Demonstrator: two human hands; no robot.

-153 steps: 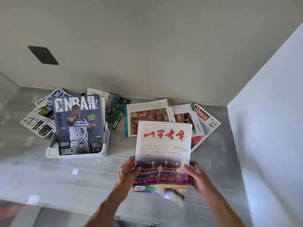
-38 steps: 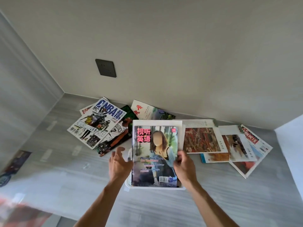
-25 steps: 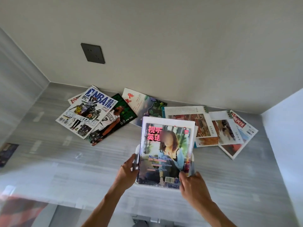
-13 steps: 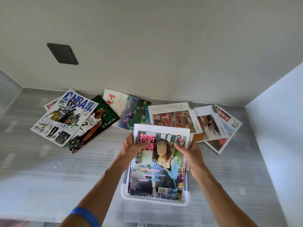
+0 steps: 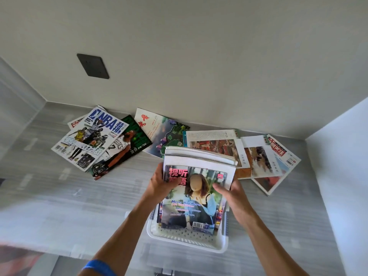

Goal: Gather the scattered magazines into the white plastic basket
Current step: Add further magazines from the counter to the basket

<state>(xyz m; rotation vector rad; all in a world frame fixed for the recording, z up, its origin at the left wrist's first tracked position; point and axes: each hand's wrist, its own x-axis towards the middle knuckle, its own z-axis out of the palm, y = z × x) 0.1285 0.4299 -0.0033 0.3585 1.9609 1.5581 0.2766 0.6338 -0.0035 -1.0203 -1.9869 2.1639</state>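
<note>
The white plastic basket (image 5: 187, 241) sits on the grey counter just in front of me. A stack of magazines (image 5: 196, 196) stands tilted in it, its top cover showing a woman and pink Chinese letters. My left hand (image 5: 159, 183) grips the stack's upper left edge. My right hand (image 5: 231, 191) grips its upper right edge. Loose on the counter behind lie an NBA magazine (image 5: 87, 136), a green Celtics magazine (image 5: 125, 148), a white one with red characters (image 5: 159, 130) and several art magazines (image 5: 249, 154) at the right.
A pale wall with a dark switch plate (image 5: 93, 65) rises behind the magazines. A white side panel (image 5: 344, 176) closes off the right. The grey counter (image 5: 59, 196) stretches left, its front edge near the bottom.
The basket with its stack now sits closer to me on the counter. Both hands have moved from the stack's lower part up to its top corners, and the stack's upper end is tipped up.
</note>
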